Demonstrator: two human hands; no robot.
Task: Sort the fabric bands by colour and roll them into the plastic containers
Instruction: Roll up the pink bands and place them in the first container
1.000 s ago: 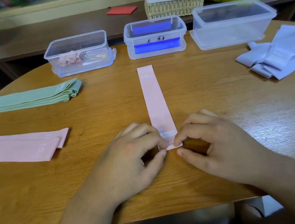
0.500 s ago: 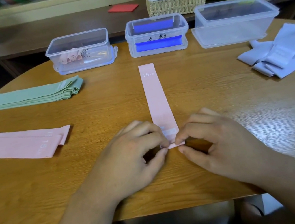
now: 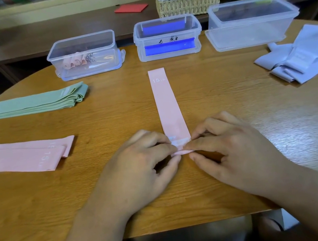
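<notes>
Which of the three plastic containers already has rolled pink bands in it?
The left container, nearest the green bands: pink rolls show through its wall. The middle container holds blue bands.

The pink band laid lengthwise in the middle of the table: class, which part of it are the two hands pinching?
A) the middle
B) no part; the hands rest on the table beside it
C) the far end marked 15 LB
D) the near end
D: the left hand and the right hand both pinch the near end of the pink band, while its far end lies flat and untouched.
</notes>
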